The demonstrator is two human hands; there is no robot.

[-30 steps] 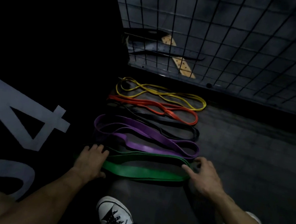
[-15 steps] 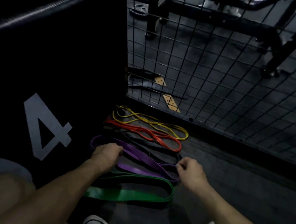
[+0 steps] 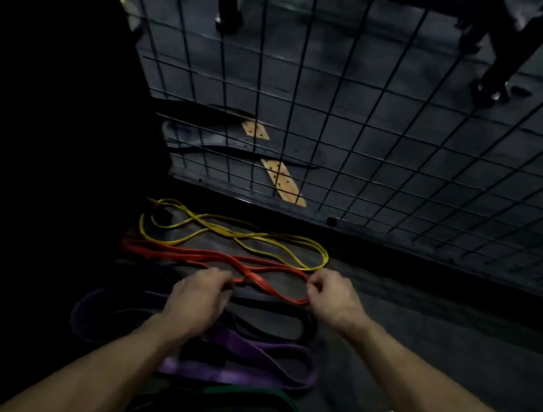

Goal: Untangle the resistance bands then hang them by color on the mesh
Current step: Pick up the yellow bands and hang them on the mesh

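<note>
Mesh (image 3: 361, 114) behind yellow band (image 3: 235, 234)

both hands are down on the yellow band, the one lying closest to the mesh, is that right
Not quite. In the head view the left hand and right hand are at the orange band. The yellow band is indeed the one nearest the mesh, but it lies untouched.

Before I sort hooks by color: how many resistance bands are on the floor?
5, in a row from the mesh toward the person: yellow band, orange band, black band, purple band, green band. More may be hidden in the dark.
</note>
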